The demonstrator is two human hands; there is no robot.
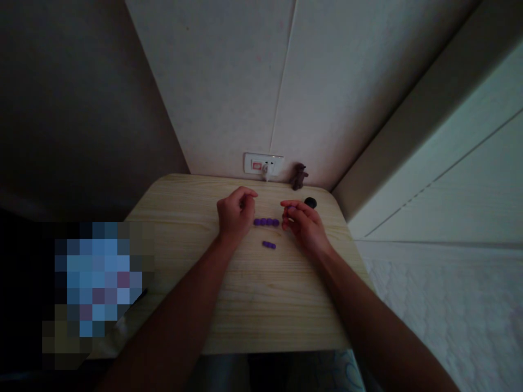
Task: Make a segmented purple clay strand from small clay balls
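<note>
Two purple pieces lie on the light wooden tabletop (261,305) between my hands. The larger one is a row of several rounded purple lumps (267,222); nearer to me is a smaller, slightly slanted purple strip (268,245). My left hand (237,212) is closed beside the left end of the row, its fingers curled so that anything inside is hidden. My right hand (305,220), just past the row's right end, pinches a small purple lump (291,209) between thumb and fingers. The lump is partly covered by the fingers, and its material cannot be told.
A small dark brown figure (299,176) stands at the back against the wall. Close behind my right hand is a round black object (310,202). A white wall socket (263,164) holds a plug above the back edge. A blurred-out patch (98,277) covers the left.
</note>
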